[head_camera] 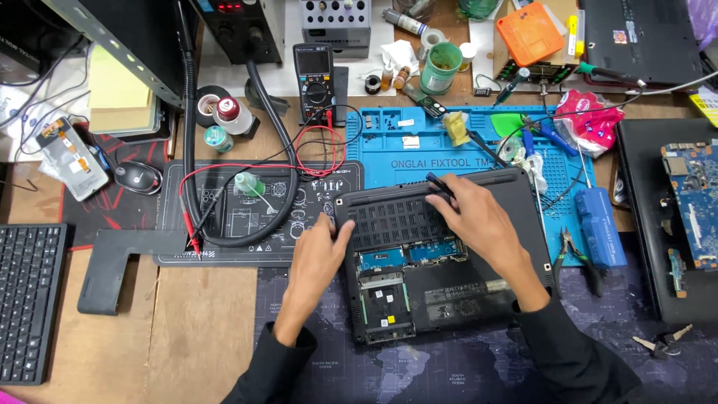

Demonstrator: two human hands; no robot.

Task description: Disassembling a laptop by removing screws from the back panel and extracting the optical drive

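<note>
A dark laptop (493,299) lies upside down in front of me with part of its bottom open, showing blue circuit boards. My left hand (318,254) rests on the laptop's left edge, fingers and thumb pressing the casing. My right hand (475,217) lies over the vented cover near the back edge and grips a thin black tool (440,184) whose tip points at the rear rim.
A blue repair mat (389,146) lies behind the laptop, with a multimeter (314,78) and red leads. Pliers (572,251) and a blue-handled tool (602,224) sit to the right. A keyboard (30,299) is at far left; another circuit board (695,202) is at far right.
</note>
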